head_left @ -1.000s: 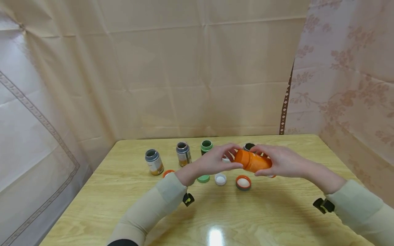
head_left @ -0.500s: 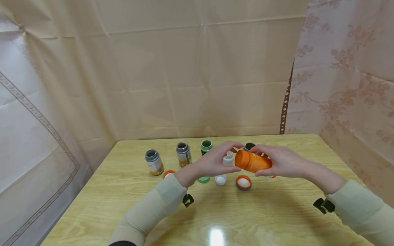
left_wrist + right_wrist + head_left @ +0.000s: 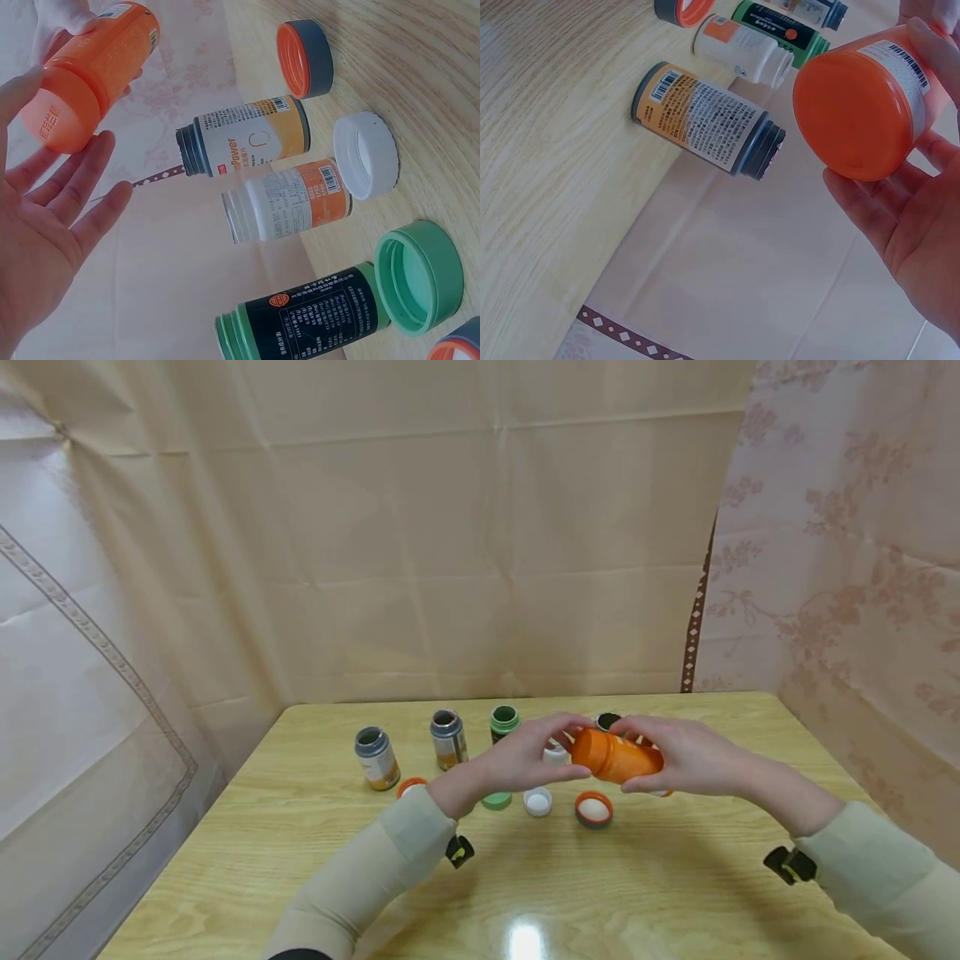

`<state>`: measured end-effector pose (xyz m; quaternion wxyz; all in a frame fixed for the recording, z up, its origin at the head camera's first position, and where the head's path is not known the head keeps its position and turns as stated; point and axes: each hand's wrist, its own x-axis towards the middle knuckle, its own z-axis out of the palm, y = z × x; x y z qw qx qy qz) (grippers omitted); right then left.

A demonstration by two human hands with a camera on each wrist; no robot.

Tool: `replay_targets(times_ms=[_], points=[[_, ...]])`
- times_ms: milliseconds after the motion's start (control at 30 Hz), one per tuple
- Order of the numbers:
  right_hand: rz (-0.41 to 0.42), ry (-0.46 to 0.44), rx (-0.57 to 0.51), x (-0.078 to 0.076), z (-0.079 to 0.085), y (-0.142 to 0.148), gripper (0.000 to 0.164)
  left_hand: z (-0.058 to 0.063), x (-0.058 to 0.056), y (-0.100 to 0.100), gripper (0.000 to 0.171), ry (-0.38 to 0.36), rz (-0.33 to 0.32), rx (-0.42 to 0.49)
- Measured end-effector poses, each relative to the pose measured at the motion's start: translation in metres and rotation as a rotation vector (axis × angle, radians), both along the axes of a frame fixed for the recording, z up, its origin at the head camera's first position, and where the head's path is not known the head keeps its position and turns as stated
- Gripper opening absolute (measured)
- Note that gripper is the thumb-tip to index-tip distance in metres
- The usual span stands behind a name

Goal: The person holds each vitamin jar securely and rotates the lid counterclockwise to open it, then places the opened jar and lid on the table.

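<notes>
An orange bottle [image 3: 630, 762] with an orange screw cap [image 3: 591, 750] is held in the air above the table, lying nearly sideways with its cap toward the left. My right hand [image 3: 690, 756] grips the bottle's body, its base showing in the right wrist view. At the other end my left hand [image 3: 517, 756] has thumb and fingers around the cap, with the fingertips at its edge in the left wrist view. Behind the hands stand a white bottle [image 3: 289, 201], a green bottle [image 3: 311, 315] and a grey-necked bottle [image 3: 697, 120], all uncapped.
Two more uncapped grey-necked bottles, one at the left [image 3: 377, 760] and one beside it [image 3: 449, 742], stand on the wooden table [image 3: 300, 860]. In front lie a green cap [image 3: 497, 800], a white cap [image 3: 537, 802] and a grey-and-orange cap [image 3: 594, 810]. Curtains hang behind.
The left hand's fingers spread slightly off the cap half a second ago and are now closer around it again. The right hand and orange bottle stay in place.
</notes>
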<state>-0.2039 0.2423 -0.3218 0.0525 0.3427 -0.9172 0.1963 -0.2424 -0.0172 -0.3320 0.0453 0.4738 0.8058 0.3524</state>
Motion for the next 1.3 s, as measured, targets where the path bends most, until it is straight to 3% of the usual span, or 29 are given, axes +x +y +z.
replay_targets(times_ms=[133, 233, 500, 700, 900, 1100, 1300], points=[[0.002, -0.004, 0.004, 0.0006, -0.0003, -0.0004, 0.060, -0.0001, 0.0013, 0.0005, 0.050, -0.071, 0.049, -0.007], [0.000, -0.012, 0.005, 0.0004, -0.0002, -0.0005, 0.062, 0.0001, 0.0020, 0.0008, 0.048, -0.086, 0.078, -0.014], [-0.014, -0.039, 0.012, -0.0005, 0.0018, -0.0007, 0.061, 0.0009, 0.0020, 0.0009, 0.061, -0.030, 0.126, -0.031], [-0.006, -0.006, 0.007, -0.0005, 0.0016, 0.0016, 0.060, 0.0024, 0.0019, -0.0008, 0.069, 0.029, 0.082, 0.018], [-0.018, -0.046, -0.009, -0.0017, 0.0009, 0.0020, 0.059, 0.0027, 0.0028, -0.0014, 0.069, 0.082, 0.021, 0.026], [-0.022, -0.011, 0.014, -0.0023, 0.0008, 0.0015, 0.059, 0.0008, 0.0019, 0.0004, 0.065, 0.090, -0.021, 0.040], [-0.030, -0.034, 0.003, -0.0023, 0.0002, 0.0013, 0.059, 0.0009, 0.0010, 0.0017, 0.059, 0.086, -0.024, 0.012]])
